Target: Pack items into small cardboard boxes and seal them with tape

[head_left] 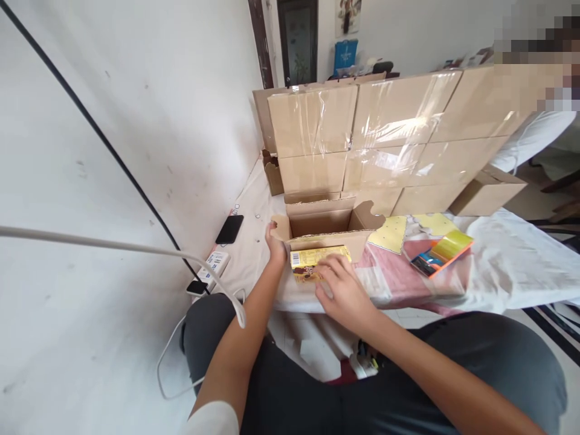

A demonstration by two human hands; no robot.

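An open cardboard box [327, 243] stands on the cloth-covered table with its flaps up. My left hand [275, 246] is at its left side, holding it beside the raised flap; some of the fingers are hidden behind the cardboard. In front of the box lies a yellow printed carton [302, 263] with a barcode on one end. My right hand [343, 289] covers the carton's right part, fingers curved over its upper edge and thumb by its lower front edge.
Behind stands a wall of taped cardboard boxes [392, 121]. A smaller cardboard box [487, 192] is to the right. An orange-and-yellow packet [446, 251] lies on the tablecloth [502, 260]. To the left are a black phone [230, 229], a power strip [215, 270] and a white cable [113, 243].
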